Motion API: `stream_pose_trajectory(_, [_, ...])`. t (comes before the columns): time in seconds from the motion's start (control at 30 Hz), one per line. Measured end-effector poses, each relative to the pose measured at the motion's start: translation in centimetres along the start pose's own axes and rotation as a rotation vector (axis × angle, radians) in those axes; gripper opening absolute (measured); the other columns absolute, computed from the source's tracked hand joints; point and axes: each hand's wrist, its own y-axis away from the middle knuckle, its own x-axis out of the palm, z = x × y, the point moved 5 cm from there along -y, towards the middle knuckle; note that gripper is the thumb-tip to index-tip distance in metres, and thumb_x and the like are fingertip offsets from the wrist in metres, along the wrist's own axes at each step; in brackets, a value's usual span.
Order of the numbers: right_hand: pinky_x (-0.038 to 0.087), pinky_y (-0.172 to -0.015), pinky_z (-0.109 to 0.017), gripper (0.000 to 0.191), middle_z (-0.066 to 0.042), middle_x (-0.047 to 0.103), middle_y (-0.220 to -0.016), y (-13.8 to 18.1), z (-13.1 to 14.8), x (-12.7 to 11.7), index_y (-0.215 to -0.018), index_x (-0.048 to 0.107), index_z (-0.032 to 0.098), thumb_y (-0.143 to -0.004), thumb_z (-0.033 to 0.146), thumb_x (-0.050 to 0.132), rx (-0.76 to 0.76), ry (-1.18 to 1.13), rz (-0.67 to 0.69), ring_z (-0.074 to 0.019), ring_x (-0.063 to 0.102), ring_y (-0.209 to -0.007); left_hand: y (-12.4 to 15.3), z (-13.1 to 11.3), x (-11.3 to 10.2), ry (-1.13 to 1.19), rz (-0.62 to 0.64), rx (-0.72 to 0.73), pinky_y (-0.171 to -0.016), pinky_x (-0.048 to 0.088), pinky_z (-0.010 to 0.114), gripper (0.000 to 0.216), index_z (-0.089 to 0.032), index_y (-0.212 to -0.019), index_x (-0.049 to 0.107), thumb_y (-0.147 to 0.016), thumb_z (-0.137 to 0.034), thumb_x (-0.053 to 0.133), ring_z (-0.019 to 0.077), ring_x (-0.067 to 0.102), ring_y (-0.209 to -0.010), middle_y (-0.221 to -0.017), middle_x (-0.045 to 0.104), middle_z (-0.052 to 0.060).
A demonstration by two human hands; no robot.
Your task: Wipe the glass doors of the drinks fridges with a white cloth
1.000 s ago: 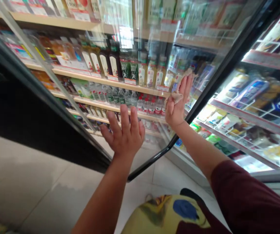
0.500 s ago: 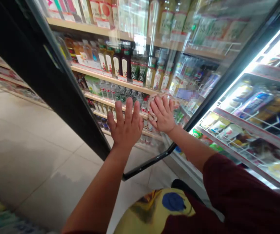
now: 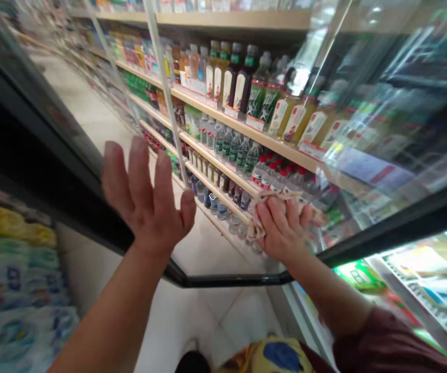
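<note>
My right hand (image 3: 281, 228) presses a crumpled pale cloth (image 3: 260, 204) flat against the lower part of an open glass cooler door (image 3: 223, 103), just above its black bottom frame (image 3: 231, 281). My left hand (image 3: 145, 194) is open with fingers spread, palm toward the glass near the door's lower left, and I cannot tell whether it touches. Through the glass I see store shelves (image 3: 223, 116) of bottled drinks.
The lit cooler interior (image 3: 421, 274) with wire racks lies at the lower right behind the door. Packaged goods (image 3: 9, 269) are stacked at the left. A pale tiled floor (image 3: 192, 321) runs below. My yellow patterned clothing (image 3: 274, 355) shows at the bottom.
My right hand has slid the cloth down and right toward the door's bottom edge. My left hand has lifted and shifted left. The view has swung left, and the door frame now looks lower.
</note>
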Motion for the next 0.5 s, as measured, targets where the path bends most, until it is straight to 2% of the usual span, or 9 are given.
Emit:
stream_pose_trajectory(0.1, [0.005, -0.135, -0.058, 0.073, -0.010, 0.044, -0.162, 4.8, -1.7, 0.9, -0.166, 0.032, 0.020, -0.098, 0.040, 0.052, 0.051, 0.020, -0.010, -0.0302, 0.008, -0.163, 8.0, -0.8, 3.1, -0.027, 0.060, -0.080, -0.130, 0.012, 0.063, 0.065, -0.007, -0.157, 0.042, -0.106, -0.047, 0.040, 0.0363, 0.003, -0.160, -0.166, 0.030, 0.024])
stream_pose_trajectory(0.17, [0.013, -0.131, -0.066, 0.080, -0.012, 0.032, -0.167, 8.4, -2.8, 1.6, -0.168, 0.022, 0.020, -0.097, 0.041, 0.052, 0.135, 0.047, -0.020, -0.0353, 0.009, -0.162, 12.9, -1.7, 4.8, -0.016, 0.032, -0.039, -0.130, 0.009, 0.066, 0.067, -0.010, -0.165, 0.026, -0.107, -0.040, 0.041, 0.0369, 0.001, -0.159, -0.169, 0.019, 0.024])
stream_pose_trajectory(0.23, [0.021, -0.128, -0.070, 0.083, -0.010, 0.023, -0.170, 12.0, -3.5, 2.1, -0.169, 0.021, 0.022, -0.096, 0.045, 0.053, 0.187, 0.064, -0.068, -0.0385, 0.012, -0.161, 16.1, -2.4, 5.8, -0.049, -0.001, 0.003, -0.130, 0.008, 0.066, 0.071, -0.015, -0.169, 0.010, -0.107, -0.033, 0.039, 0.0366, 0.000, -0.159, -0.172, 0.008, 0.021])
stream_pose_trajectory(0.33, [0.023, -0.129, -0.068, 0.087, -0.006, 0.018, -0.171, 16.9, -4.1, 2.7, -0.169, 0.021, 0.026, -0.093, 0.055, 0.052, 0.249, 0.064, -0.129, -0.0399, 0.016, -0.159, 17.2, -2.7, 6.0, -0.153, -0.011, -0.016, -0.130, 0.011, 0.065, 0.070, -0.019, -0.170, 0.001, -0.108, -0.036, 0.030, 0.0368, 0.001, -0.160, -0.174, 0.001, 0.010])
stream_pose_trajectory(0.43, [0.020, -0.131, -0.065, 0.098, -0.002, 0.015, -0.172, 20.4, -4.4, 3.7, -0.169, 0.016, 0.031, -0.087, 0.066, 0.057, 0.302, 0.025, -0.124, -0.0428, 0.015, -0.158, 16.3, -2.7, 5.1, -0.198, -0.028, -0.031, -0.130, 0.012, 0.067, 0.070, -0.022, -0.170, 0.000, -0.109, -0.047, 0.024, 0.0387, 0.004, -0.160, -0.175, 0.000, 0.003])
stream_pose_trajectory(0.5, [0.020, -0.132, -0.063, 0.104, 0.001, 0.014, -0.172, 21.7, -4.0, 4.3, -0.168, 0.016, 0.032, -0.082, 0.070, 0.060, 0.291, 0.000, -0.156, -0.0434, 0.015, -0.158, 15.9, -3.0, 4.6, -0.211, -0.029, -0.003, -0.131, 0.010, 0.066, 0.073, -0.020, -0.170, -0.001, -0.109, -0.051, 0.023, 0.0395, 0.003, -0.160, -0.175, -0.002, 0.001])
